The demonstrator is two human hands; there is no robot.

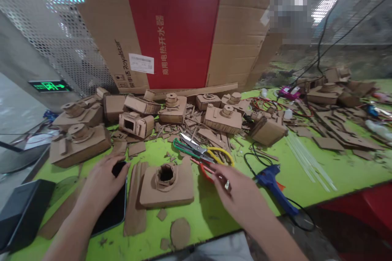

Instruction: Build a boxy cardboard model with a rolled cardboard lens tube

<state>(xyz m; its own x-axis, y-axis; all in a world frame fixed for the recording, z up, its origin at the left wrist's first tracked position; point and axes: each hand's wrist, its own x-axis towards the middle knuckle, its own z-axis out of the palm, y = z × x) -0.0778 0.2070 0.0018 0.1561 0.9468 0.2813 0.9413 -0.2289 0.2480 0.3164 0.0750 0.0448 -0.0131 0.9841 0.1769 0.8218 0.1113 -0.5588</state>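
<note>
My left hand point(105, 181) lies over the upper end of a dark phone point(114, 209), its fingers spread. My right hand point(234, 187) is closed around the red handles of a tool point(207, 171), just right of a cardboard camera-shaped box point(183, 189) with a round, ragged hole. Yellow-handled scissors point(219, 155) and a green cutter point(183, 147) lie beyond the right hand. Between the phone and the box is a cardboard strip point(136, 200). The tips of the red-handled tool are hard to make out.
Several cardboard camera models point(223, 119) and scraps line the back, before a large carton point(171, 36). A blue glue gun point(274, 185) with a black cable lies at right, near clear glue sticks point(309, 163). A dark box point(27, 212) stands at left.
</note>
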